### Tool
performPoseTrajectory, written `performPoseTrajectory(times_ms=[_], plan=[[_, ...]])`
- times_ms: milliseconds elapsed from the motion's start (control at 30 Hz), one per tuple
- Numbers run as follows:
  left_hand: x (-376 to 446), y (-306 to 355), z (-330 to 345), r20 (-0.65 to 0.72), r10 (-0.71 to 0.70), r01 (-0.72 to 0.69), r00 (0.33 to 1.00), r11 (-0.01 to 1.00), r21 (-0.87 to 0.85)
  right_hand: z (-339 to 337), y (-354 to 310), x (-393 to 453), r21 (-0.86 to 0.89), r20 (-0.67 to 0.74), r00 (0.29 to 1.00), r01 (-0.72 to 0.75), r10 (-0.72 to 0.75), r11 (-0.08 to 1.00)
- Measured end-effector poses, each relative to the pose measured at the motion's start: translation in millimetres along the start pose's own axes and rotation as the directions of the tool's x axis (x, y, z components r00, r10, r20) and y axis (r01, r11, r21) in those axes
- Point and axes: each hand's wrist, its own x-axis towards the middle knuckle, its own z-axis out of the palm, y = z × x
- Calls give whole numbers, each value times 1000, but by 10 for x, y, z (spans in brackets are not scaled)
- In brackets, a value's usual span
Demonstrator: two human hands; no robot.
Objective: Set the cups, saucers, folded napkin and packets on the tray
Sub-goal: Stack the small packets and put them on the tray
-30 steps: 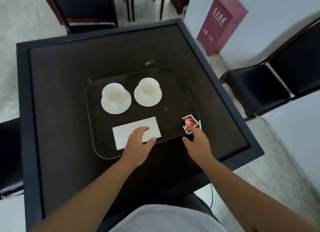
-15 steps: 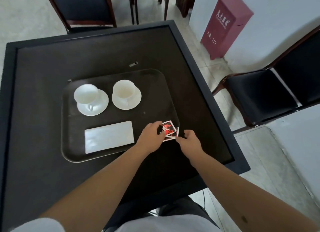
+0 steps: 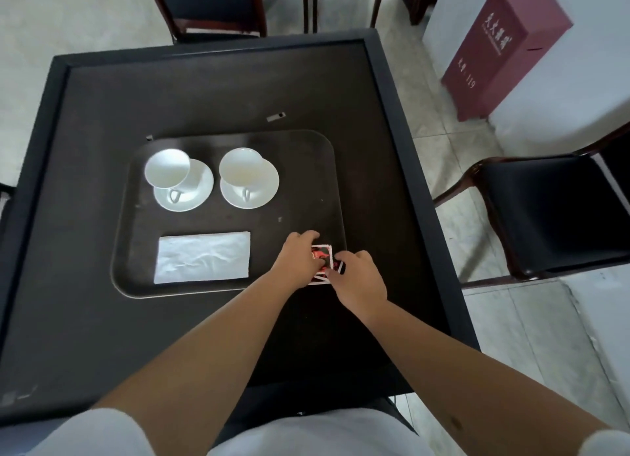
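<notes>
At the tray's near right corner, both hands — left hand, right hand — pinch the packets: light, thin, slippery — best held by edges.

Dining room: table, chairs

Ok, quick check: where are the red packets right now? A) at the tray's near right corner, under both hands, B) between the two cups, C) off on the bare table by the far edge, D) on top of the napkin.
A: the red packets sit at the near right corner of the tray, with the left hand and right hand both on them.
</notes>
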Motion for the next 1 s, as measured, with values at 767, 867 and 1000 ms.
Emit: performPoseTrajectory(times_ms=[767, 867, 1000], plan=[[-452, -436, -423, 93, -346, 294, 934, 592, -750, -284, 57, 169, 66, 113, 993, -26, 18, 997], [-509, -486, -445, 106, -383, 325, 918, 572, -753, -243, 9, 119, -217, 220, 971, 143, -94, 966], [-580, -495, -458, 128, -406, 357, 905, 561, -746, -210, -130, 132, -356, 300, 953, 159, -48, 921]])
